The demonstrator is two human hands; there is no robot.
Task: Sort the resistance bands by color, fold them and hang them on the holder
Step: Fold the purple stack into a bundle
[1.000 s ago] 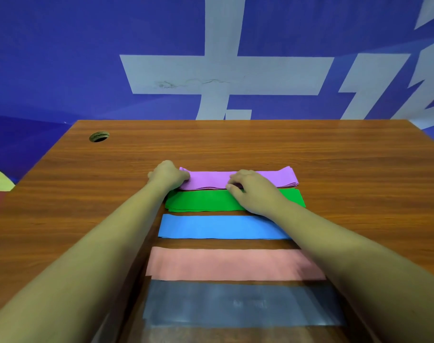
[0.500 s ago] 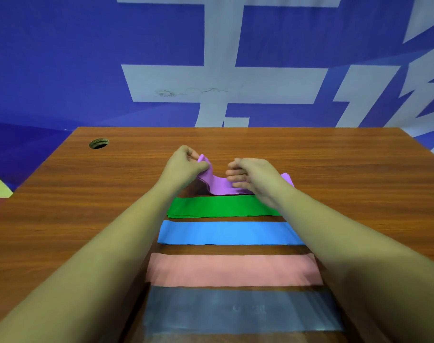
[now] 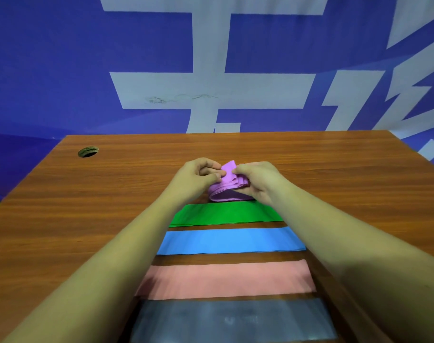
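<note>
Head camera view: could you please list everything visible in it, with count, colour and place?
purple band: 1, purple, folded in layers, far end of the row, lifted partly off the table
green band: 1, green, flat, next nearer
blue band: 1, blue, flat, middle of the row
pink band: 1, pink, flat, nearer
grey band: 1, dark grey, flat, nearest
table: 1, brown wood, under everything
cable hole: 1, table's far left corner
banner: 1, blue with white characters, behind the table
left hand: 1, fingers pinch the purple band
right hand: 1, grips the purple band
</note>
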